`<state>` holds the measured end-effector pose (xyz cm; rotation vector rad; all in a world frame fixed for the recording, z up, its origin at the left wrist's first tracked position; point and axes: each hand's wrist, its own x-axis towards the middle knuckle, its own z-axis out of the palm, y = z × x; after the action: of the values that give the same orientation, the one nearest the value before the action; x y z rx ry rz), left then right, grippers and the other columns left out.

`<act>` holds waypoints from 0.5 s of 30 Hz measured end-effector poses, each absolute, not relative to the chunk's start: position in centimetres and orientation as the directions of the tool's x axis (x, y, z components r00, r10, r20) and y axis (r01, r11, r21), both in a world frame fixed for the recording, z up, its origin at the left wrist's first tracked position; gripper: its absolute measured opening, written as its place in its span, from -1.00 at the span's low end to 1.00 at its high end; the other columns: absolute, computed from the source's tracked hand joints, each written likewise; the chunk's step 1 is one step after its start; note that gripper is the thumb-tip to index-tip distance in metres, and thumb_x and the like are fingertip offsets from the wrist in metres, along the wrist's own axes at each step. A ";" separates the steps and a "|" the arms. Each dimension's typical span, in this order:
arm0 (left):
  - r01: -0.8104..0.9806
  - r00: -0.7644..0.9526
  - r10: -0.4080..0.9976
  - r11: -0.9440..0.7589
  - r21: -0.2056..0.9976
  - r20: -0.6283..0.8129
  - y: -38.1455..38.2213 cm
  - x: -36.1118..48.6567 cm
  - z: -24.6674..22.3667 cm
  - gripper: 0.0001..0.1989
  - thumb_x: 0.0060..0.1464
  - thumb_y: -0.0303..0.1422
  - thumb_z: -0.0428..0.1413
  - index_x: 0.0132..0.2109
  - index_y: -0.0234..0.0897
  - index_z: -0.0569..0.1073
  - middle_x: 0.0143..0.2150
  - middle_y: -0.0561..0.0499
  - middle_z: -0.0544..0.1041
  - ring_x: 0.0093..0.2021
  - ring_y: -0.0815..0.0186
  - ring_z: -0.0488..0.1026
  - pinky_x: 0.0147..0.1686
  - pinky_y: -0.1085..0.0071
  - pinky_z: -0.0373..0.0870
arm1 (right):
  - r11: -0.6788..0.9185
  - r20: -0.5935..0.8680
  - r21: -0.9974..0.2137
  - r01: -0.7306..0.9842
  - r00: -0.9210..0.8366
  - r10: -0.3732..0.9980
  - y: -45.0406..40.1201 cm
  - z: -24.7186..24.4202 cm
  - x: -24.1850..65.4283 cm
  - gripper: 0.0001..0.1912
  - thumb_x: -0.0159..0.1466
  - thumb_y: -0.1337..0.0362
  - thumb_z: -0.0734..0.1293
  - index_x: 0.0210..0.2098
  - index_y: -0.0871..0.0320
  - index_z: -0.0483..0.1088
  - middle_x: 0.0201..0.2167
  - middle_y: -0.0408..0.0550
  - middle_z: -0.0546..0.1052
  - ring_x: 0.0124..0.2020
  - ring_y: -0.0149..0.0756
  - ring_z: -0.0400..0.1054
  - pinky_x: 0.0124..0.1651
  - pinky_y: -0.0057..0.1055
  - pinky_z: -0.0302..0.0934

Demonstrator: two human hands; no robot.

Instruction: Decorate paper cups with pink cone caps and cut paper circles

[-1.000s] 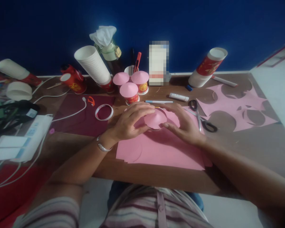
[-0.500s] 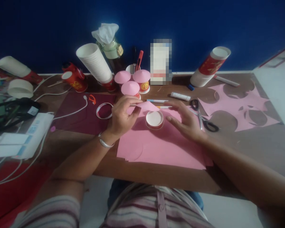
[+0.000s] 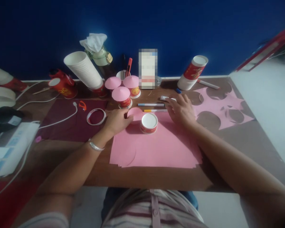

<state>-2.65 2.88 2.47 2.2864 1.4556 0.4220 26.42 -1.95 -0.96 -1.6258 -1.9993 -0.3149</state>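
My left hand (image 3: 118, 121) pinches the edge of a pink paper cone (image 3: 135, 114), low over the pink sheets (image 3: 154, 148). To its right a short red-and-white cup piece (image 3: 149, 123) stands on the sheets, its white round face up. My right hand (image 3: 181, 110) is over a white glue stick (image 3: 165, 98), fingers bent around its right part; the scissors are hidden from view there. Two markers (image 3: 150, 104) lie between my hands, one blue-ended, one orange-ended. Behind them stand several small red cups topped with pink cones (image 3: 121, 94).
Tall stacks of white cups (image 3: 85, 69) and a tissue-topped jar (image 3: 98, 53) stand at the back left. Another cup stack (image 3: 192, 72) is at the back right, near cut pink scraps (image 3: 222, 106). A tape roll (image 3: 96, 117), cables and a white box (image 3: 16, 145) lie left.
My left hand has lowered the pink cone beside the cup piece. My right hand has moved away from the cup piece onto the glue stick. The camera view has shifted.
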 end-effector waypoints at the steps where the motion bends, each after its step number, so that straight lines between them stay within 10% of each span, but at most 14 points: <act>1: 0.800 0.419 0.908 -0.381 0.463 0.023 2.8 -2.6 2.6 -0.67 0.11 -0.24 0.11 -0.52 -0.22 0.19 -0.59 0.12 0.27 -0.55 0.38 0.18 -0.44 0.36 0.01 | 0.234 0.531 -0.118 0.965 -0.138 0.836 -1.9 -1.0 26.5 -0.72 0.42 0.28 0.25 0.04 0.11 0.53 0.05 0.14 0.56 0.01 0.06 0.37 -0.04 -0.05 0.30; 15: 0.815 0.391 0.892 -0.449 0.366 0.225 2.8 -3.4 3.1 -0.55 0.18 -0.08 0.16 -0.54 -0.23 0.28 -0.58 0.07 0.40 -0.52 0.35 0.26 -0.46 0.36 0.03 | 0.144 0.394 -0.039 0.989 -0.117 0.912 -1.7 0.0 27.0 -0.64 0.49 0.22 0.15 0.09 0.16 0.50 0.13 0.16 0.51 0.09 0.02 0.26 0.02 -0.17 0.09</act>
<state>-3.37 2.81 3.08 2.4503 1.5247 0.5834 27.04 -1.71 -0.04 -1.8341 -2.1035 -0.3340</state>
